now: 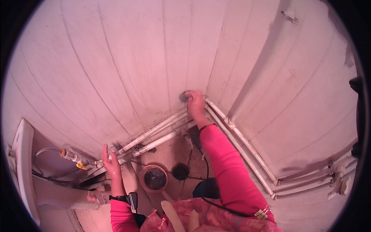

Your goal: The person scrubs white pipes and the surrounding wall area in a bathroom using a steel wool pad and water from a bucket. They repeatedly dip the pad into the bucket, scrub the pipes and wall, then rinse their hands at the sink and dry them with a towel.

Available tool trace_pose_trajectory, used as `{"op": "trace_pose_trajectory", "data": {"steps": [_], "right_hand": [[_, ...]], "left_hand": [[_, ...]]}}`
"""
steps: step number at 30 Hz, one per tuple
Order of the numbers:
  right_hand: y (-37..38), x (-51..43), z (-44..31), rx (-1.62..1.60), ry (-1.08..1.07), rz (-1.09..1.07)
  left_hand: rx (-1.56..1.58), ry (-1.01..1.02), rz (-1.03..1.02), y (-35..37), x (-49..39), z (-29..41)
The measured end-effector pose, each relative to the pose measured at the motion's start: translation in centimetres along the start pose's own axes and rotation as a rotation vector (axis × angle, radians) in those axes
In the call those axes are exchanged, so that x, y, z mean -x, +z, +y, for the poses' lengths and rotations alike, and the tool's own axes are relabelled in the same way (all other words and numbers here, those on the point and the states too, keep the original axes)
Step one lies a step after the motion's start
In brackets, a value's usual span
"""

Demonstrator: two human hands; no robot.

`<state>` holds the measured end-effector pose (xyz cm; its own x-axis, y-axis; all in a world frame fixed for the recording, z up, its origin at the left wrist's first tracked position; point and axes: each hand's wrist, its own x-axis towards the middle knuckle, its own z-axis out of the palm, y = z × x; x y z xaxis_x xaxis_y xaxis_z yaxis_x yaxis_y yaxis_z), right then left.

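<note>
My right hand (196,105) grips a grey metal scouring pad (184,96) and presses it to the pale wall panel (176,58) just left of the corner. Beneath that wrist, white pipes (156,127) run along the foot of the wall and meet in the corner. My left hand (111,165) is raised beside the left pipe end with its fingers apart and nothing in it. On the tiled floor between my arms stands a pinkish plastic dipper (144,185) with dark liquid (155,178) inside.
A round dark drain or cup (180,171) is right of the dipper. To the left are a white washbasin (24,168), a yellow-handled valve (81,166), a corrugated hose (98,184) and a clear plastic bottle (101,197). More pipes (246,142) line the right wall.
</note>
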<state>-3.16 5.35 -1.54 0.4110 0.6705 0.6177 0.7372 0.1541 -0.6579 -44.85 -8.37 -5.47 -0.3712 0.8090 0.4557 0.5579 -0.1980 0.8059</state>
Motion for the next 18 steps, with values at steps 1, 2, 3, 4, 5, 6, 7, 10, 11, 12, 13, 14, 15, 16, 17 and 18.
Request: {"op": "trace_pose_trajectory", "data": {"steps": [1,2,3,4,5,6,7,10,11,12,13,14,15,16,17,18], "right_hand": [[-1.4,-2.6,-0.8,-0.033,0.017,0.051],[-3.1,-5.3,-2.0,-0.002,-0.043,0.139],[-5.0,-8.5,-3.3,-0.042,-0.113,0.221],[-6.8,-11.7,-4.7,-0.039,-0.135,0.286],[-8.5,-14.7,-6.2,-0.054,-0.267,0.374],[-10.0,-17.6,-7.6,-0.046,-0.392,0.448],[-11.3,-19.7,-8.8,0.003,-0.495,0.521],[-12.8,-22.2,-10.0,0.290,-0.524,0.506],[-12.9,-22.3,-9.7,0.399,-0.610,0.526],[-12.9,-21.9,-9.0,0.528,-0.656,0.507],[-12.7,-21.6,-8.2,0.614,-0.715,0.464],[-12.7,-21.1,-7.1,0.701,-0.775,0.415],[-12.5,-20.4,-5.8,0.791,-0.824,0.378],[-12.2,-19.4,-4.6,0.868,-0.828,0.283],[-11.9,-18.2,-3.3,0.946,-0.826,0.202],[-11.4,-16.8,-2.1,1.001,-0.808,0.109]], "left_hand": [[0.009,0.024,0.010,0.0,0.1,0.0],[-0.007,0.035,0.004,-0.1,0.2,-0.1],[0.002,0.005,-0.001,-0.1,0.2,-0.2],[0.015,0.004,-0.001,-0.1,0.2,-0.4],[0.032,-0.034,-0.006,-0.1,0.2,-0.6],[0.034,-0.032,-0.003,-0.1,0.3,-0.8],[0.047,-0.068,-0.005,-0.1,0.4,-1.1],[0.059,-0.077,-0.009,0.2,0.2,-1.8],[0.066,-0.064,-0.008,0.3,0.2,-2.1],[0.049,-0.055,-0.020,0.2,0.2,-2.3],[0.032,-0.070,-0.020,0.2,0.0,-2.6],[0.026,-0.073,-0.023,0.1,0.0,-2.9],[0.036,-0.056,-0.022,0.0,-0.1,-3.1],[0.070,-0.083,-0.014,0.0,-0.2,-3.2],[0.093,-0.109,-0.024,0.1,-0.3,-3.3],[0.131,-0.131,-0.025,0.2,-0.4,-3.4]]}}
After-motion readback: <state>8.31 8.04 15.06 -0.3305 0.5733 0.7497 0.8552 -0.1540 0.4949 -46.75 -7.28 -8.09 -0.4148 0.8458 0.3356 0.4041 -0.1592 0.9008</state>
